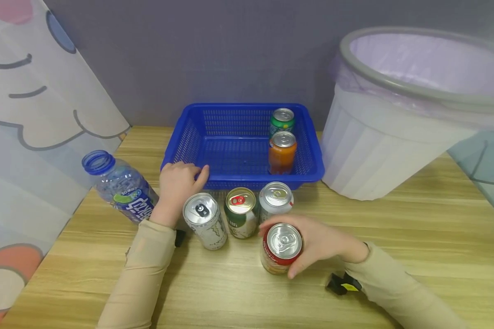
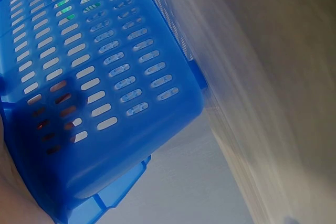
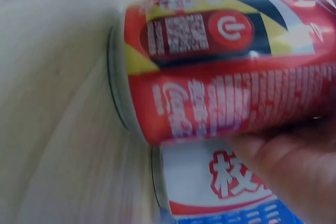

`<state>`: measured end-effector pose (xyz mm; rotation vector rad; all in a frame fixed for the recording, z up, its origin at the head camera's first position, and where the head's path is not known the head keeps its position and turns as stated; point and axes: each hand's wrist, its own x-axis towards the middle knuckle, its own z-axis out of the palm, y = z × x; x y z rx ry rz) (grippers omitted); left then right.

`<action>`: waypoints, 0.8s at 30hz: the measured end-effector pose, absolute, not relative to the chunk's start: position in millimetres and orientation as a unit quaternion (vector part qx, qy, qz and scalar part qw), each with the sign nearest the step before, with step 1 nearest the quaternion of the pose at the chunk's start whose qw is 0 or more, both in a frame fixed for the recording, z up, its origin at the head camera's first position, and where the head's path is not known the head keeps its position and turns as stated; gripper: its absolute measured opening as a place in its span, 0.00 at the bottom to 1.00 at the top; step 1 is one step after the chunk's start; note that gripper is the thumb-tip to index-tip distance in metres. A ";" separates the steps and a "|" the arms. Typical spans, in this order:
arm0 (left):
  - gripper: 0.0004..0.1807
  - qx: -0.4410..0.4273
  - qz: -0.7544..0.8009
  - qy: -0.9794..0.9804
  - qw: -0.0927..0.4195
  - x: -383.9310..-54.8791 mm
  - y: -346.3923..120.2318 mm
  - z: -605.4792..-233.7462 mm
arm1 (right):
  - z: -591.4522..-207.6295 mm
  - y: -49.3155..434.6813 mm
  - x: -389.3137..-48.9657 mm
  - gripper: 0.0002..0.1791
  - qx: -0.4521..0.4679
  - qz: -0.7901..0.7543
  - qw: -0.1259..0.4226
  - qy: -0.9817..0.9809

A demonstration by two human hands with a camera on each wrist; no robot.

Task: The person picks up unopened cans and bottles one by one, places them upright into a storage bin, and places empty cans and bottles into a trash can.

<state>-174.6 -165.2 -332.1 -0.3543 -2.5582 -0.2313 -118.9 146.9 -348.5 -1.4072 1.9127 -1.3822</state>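
Note:
My left hand [image 1: 180,185] grips the front left rim of a blue plastic basket [image 1: 247,177]; the left wrist view shows the basket's slotted wall [image 2: 100,77] close up. My right hand [image 1: 319,237] holds a red soda can [image 1: 281,249], fingers round the far side and thumb on the near side. In the right wrist view the red can [image 3: 226,66] has printed labels and overlaps a white can [image 3: 210,182]. Just beyond the right hand are a white-and-silver can [image 1: 276,201], a green-and-gold can [image 1: 241,214] and a white Monster can [image 1: 206,221], all upright.
Inside the basket's right side stand a green can [image 1: 281,119] and an orange can [image 1: 282,153]. A tall white bin [image 1: 370,141] with a purple liner is at the right. A capless clear bottle [image 1: 125,189] stands left of my left arm. A grey wall [image 1: 206,50] rises behind.

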 end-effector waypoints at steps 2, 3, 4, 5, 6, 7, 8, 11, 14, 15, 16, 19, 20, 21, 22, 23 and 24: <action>0.25 -0.131 -0.087 -0.950 0.270 -174.7 -165.3 -332.2 | -349.5 144.6 -119.1 0.48 -0.503 -0.497 0.195 0.680; 0.25 -0.131 -0.087 -0.950 0.270 -174.7 -165.4 -332.2 | -349.8 143.4 -119.2 0.48 -0.503 -0.501 0.197 0.676; 0.26 -0.131 -0.088 -0.950 0.270 -174.7 -165.4 -332.1 | -350.1 142.4 -119.2 0.47 -0.503 -0.505 0.199 0.673; 0.25 -0.131 -0.088 -0.950 0.270 -174.7 -165.3 -332.1 | -350.2 141.5 -119.1 0.47 -0.501 -0.510 0.202 0.670; 0.25 -0.131 -0.088 -0.950 0.271 -174.7 -165.3 -332.1 | -350.3 140.7 -118.9 0.46 -0.498 -0.515 0.205 0.668; 0.25 -0.131 -0.088 -0.949 0.271 -174.8 -165.2 -332.1 | -350.1 140.0 -118.6 0.45 -0.496 -0.517 0.205 0.667; 0.25 -0.132 -0.087 -0.949 0.272 -174.8 -165.2 -332.1 | -350.1 139.4 -118.4 0.44 -0.494 -0.519 0.205 0.667; 0.25 -0.132 -0.085 -0.948 0.275 -174.9 -165.1 -332.1 | -350.2 137.6 -117.3 0.39 -0.485 -0.524 0.202 0.670; 0.26 -0.131 -0.084 -0.949 0.274 -174.8 -165.2 -331.9 | -351.3 136.3 -116.3 0.35 -0.476 -0.528 0.196 0.675; 0.25 -0.130 -0.084 -0.949 0.273 -174.7 -165.2 -331.9 | -351.8 135.8 -115.9 0.34 -0.474 -0.531 0.195 0.675; 0.25 -0.130 -0.085 -0.950 0.271 -174.6 -165.3 -331.8 | -352.4 135.4 -115.8 0.33 -0.473 -0.535 0.195 0.673; 0.25 -0.128 -0.089 -0.951 0.266 -174.3 -165.3 -331.8 | -353.8 134.6 -115.3 0.32 -0.474 -0.546 0.194 0.663; 0.25 -0.129 -0.090 -0.951 0.266 -174.3 -165.3 -331.8 | -354.2 134.4 -115.3 0.32 -0.476 -0.548 0.193 0.660; 0.25 -0.129 -0.091 -0.951 0.266 -174.3 -165.3 -331.8 | -354.6 134.3 -115.3 0.32 -0.479 -0.550 0.191 0.658; 0.25 -0.130 -0.092 -0.950 0.267 -174.3 -165.2 -331.9 | -354.8 134.1 -115.3 0.32 -0.481 -0.551 0.188 0.656; 0.25 -0.131 -0.091 -0.950 0.268 -174.3 -165.2 -332.0 | -355.1 134.0 -115.4 0.32 -0.483 -0.550 0.184 0.656; 0.25 -0.132 -0.090 -0.950 0.270 -174.4 -165.1 -332.1 | -355.3 133.8 -115.3 0.31 -0.485 -0.550 0.180 0.656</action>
